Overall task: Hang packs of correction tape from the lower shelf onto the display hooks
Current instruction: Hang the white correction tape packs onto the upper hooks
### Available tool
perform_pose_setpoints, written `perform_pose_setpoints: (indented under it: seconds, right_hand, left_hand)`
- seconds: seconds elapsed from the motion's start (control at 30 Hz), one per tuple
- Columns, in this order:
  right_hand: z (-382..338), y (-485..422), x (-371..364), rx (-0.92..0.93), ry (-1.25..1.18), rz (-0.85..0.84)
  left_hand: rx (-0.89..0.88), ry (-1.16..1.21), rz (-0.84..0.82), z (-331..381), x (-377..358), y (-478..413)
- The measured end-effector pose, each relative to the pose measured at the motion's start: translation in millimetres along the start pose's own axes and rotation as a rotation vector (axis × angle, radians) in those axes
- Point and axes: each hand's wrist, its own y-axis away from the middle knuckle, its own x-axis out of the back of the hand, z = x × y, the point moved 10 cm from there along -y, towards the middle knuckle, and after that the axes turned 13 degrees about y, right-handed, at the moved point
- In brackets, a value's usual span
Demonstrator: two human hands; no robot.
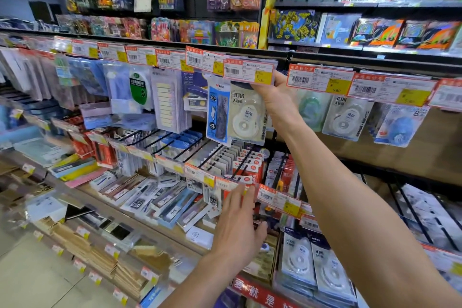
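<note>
The right hand (pixel 275 100) is up at the hook rail. Its fingers are curled onto the top edge of a white correction tape pack (pixel 246 117), pinching it just beneath the red-and-yellow price label (pixel 250 71). That pack hangs upright, touching a blue pack (pixel 218 112) on its left side. To its right, past the wrist, hangs a matching white pack (pixel 346 117). Well below the held pack, the left hand (pixel 237 230) is stretched out with straight fingers, holding nothing, its fingertips at a lower row of price tags (pixel 267 195). Lower right again, more correction tape packs (pixel 317 265) stand on the bottom shelf.
</note>
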Motion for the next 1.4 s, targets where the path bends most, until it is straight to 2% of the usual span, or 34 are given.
perform_pose_setpoints:
  seconds: [0.27,0.47,0.7,0.93,1.1,1.2,1.33,1.4]
  right_hand:
    - [-2,3,4,-0.014,0.255,-0.018]
    - [-13,1,12,0.061,0.304,0.031]
    - [-3,4,12,-0.024,0.301,0.097]
    - [11,-19,29,-0.063,0.458,0.265]
    - [21,-27,41,-0.122,0.489,0.3]
    - [20,-29,40,-0.111,0.555,0.315]
    - [25,-19,46,-0.096,0.506,0.339]
    - [23,-8,49,-0.044,0.585,0.338]
  left_hand:
    - [-0.034,-0.128,-0.051,9,-8,-12]
    - [-0.08,-0.182,-0.052,10,-9,-13]
    - [-0.08,-0.206,-0.06,6,-9,-16]
    - [-0.124,-0.202,-0.042,2,-9,-15]
    - [-0.115,-0.206,-0.034,3,-8,-16]
    - [-0.109,-0.213,-0.038,3,-8,-17]
    - [-0.103,-0.204,-0.048,1,-10,-18]
    - [-0.094,-0.198,-0.055,0,-11,-18]
